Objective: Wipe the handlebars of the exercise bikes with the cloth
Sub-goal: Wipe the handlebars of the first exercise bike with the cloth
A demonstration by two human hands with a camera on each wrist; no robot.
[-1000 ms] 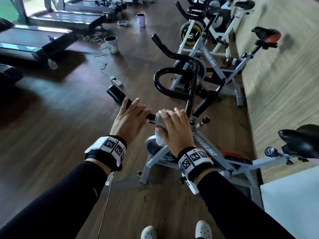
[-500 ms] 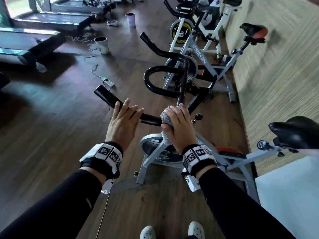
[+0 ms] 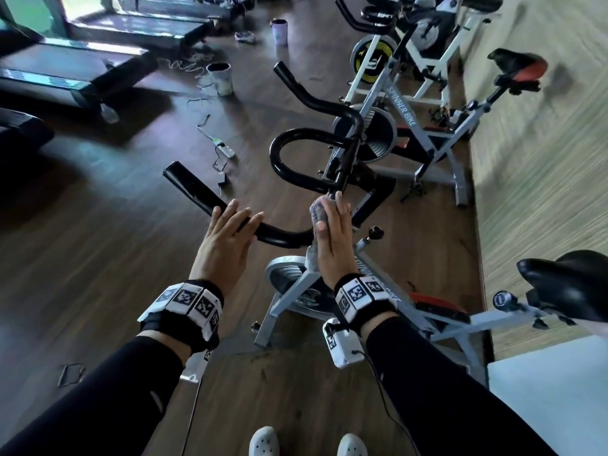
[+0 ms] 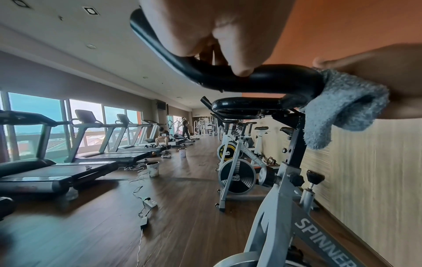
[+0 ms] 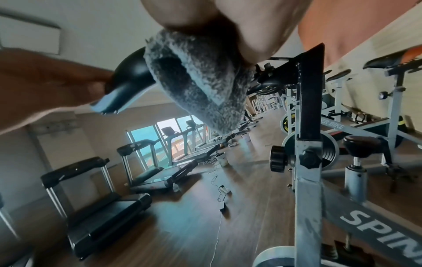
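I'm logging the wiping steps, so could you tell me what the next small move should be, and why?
Probably slide the cloth leftward along the handlebar toward the left hand. The right hand holds the cloth at the bar's centre by the stem, while the left hand rests on the bare bar.

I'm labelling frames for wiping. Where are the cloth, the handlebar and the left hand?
cloth (image 4: 342, 106): left wrist view, its hanging folded part.
handlebar (image 3: 197, 189): head view, the straight left grip.
left hand (image 3: 227, 238): head view, the back of the hand.

text: "SPINNER BIKE" — grey frame of second bike (image 3: 402, 106) | near bike frame (image 4: 319, 240) — "SPINNER", partly cut off
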